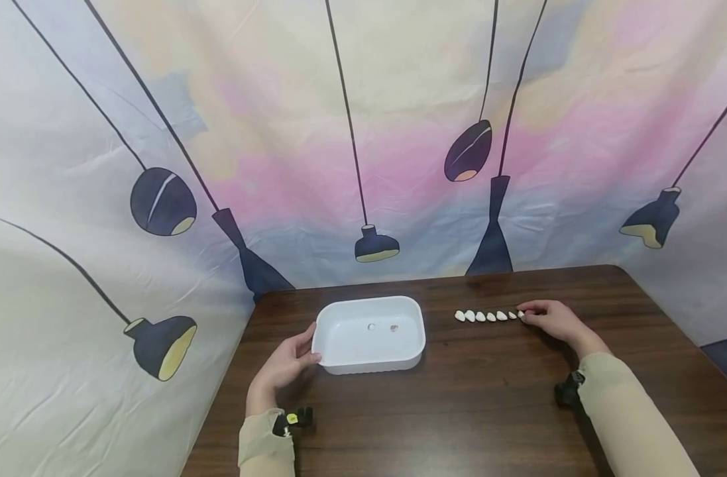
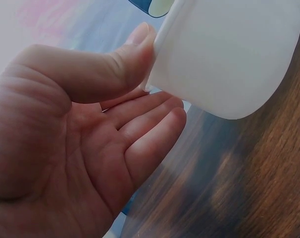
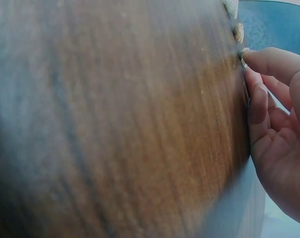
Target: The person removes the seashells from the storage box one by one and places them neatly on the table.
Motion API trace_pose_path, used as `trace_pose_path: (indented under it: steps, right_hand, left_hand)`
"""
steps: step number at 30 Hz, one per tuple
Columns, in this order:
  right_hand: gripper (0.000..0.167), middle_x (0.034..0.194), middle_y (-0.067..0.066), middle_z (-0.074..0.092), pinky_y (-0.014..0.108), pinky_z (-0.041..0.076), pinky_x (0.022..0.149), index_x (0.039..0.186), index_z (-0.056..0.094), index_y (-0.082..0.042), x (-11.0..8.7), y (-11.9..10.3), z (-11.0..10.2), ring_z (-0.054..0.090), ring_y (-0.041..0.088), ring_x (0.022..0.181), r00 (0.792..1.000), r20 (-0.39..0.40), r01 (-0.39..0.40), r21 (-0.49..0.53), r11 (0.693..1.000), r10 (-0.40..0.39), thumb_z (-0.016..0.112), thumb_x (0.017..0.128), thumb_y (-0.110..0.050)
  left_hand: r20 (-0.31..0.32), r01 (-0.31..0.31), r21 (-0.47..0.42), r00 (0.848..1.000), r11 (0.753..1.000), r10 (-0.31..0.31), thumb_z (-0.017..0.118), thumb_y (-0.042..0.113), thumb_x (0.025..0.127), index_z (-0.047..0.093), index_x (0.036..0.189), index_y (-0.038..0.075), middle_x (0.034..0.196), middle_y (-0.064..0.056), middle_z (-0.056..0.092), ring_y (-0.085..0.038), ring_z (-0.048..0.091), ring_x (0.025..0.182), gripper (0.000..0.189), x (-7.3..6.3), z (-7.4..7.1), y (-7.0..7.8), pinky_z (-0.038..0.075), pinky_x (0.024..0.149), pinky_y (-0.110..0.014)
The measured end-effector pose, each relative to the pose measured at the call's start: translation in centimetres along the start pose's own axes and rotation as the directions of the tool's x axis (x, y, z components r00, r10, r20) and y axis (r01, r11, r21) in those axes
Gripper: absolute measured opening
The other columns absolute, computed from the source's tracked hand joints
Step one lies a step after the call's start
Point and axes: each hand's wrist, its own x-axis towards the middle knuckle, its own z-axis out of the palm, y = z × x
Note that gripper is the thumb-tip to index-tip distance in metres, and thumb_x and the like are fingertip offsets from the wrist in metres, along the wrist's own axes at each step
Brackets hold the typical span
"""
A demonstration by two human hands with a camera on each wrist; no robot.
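On the brown table stands a white rectangular tub (image 1: 363, 364), with two small shells inside: a whitish shell (image 1: 372, 326) and a brownish shell (image 1: 393, 328). My left hand (image 1: 287, 361) holds the tub's left end, thumb at its near corner and fingers along the side. In the left wrist view, the thumb presses the tub wall (image 2: 224, 59) near the rim. To the tub's right, several small white shells (image 1: 480, 317) lie in a row. At the row's right end, my right hand (image 1: 557, 321) pinches another small white shell (image 1: 521, 314) between thumb and fingers, close over the table.
The dark wood table (image 1: 447, 411) extends in front of the tub and the row. A cloth backdrop (image 1: 423, 192) printed with hanging lamps rises behind the table's far edge. Each wrist wears a black camera, one of them the left wrist camera (image 1: 294, 419).
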Motion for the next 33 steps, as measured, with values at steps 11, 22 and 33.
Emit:
trace_pose_path:
  steps: [11,22,33]
  right_hand:
    - [0.042,0.147,0.039,0.054,0.071,0.046,0.104,0.142,0.065,0.003,0.13,-0.18,0.16,0.048,0.061,0.136,1.000,0.013,0.010,-0.046,0.999,-0.010,0.061,0.110,-0.023]
    - [0.043,0.148,0.039,0.053,0.071,0.047,0.104,0.144,0.063,0.003,0.19,0.02,0.09,0.048,0.061,0.136,1.000,0.019,0.021,-0.061,0.998,-0.020,0.059,0.110,-0.023]
    - [0.046,0.152,0.039,0.049,0.071,0.046,0.105,0.148,0.060,0.004,-0.04,-0.14,-0.04,0.046,0.060,0.138,1.000,0.029,0.008,-0.031,0.999,-0.007,0.059,0.111,-0.024]
  left_hand:
    - [0.000,0.002,-0.005,1.000,1.000,-0.002,0.071,0.003,0.101,0.031,0.163,-0.007,0.170,-0.022,0.029,-0.040,0.043,0.150,0.074,-0.13,-0.08,-0.24,0.043,0.115,-0.044]
    - [0.014,-0.036,0.005,0.999,0.999,0.035,0.070,0.002,0.102,0.030,0.163,-0.010,0.169,-0.027,0.030,-0.044,0.044,0.148,0.073,-0.23,-0.03,-0.10,0.045,0.114,-0.045]
    - [0.004,-0.009,-0.016,1.000,1.000,0.009,0.073,0.004,0.100,0.032,0.163,-0.007,0.170,-0.021,0.031,-0.039,0.044,0.150,0.075,-0.03,0.02,-0.01,0.042,0.116,-0.046]
